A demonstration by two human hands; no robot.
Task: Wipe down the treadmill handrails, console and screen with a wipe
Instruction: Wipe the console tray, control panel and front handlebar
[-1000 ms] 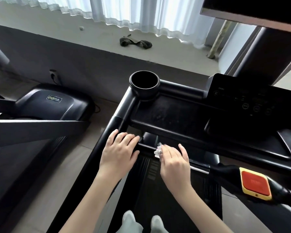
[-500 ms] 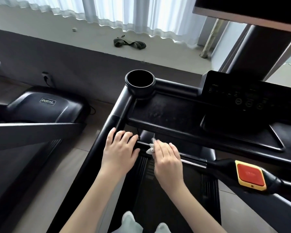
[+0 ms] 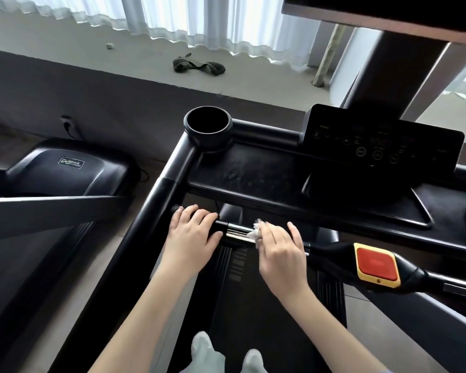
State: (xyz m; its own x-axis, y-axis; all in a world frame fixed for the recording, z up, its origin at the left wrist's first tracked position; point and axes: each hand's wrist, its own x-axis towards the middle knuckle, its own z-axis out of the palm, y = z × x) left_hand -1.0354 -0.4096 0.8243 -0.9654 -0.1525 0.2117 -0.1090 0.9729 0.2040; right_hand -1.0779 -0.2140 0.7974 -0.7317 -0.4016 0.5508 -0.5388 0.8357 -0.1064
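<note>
Handrail step. Right grip clutches wipe on front crossbar; left grip curled over same bar. Next, likely: slide wipe right toward stop button.

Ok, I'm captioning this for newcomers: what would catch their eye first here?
The square red button in its yellow frame stands out at the right of the black crossbar. Mid-frame, the right hand presses a crumpled white wipe onto the bar's shiny metal stretch, and the left hand grips the bar beside it.
</note>
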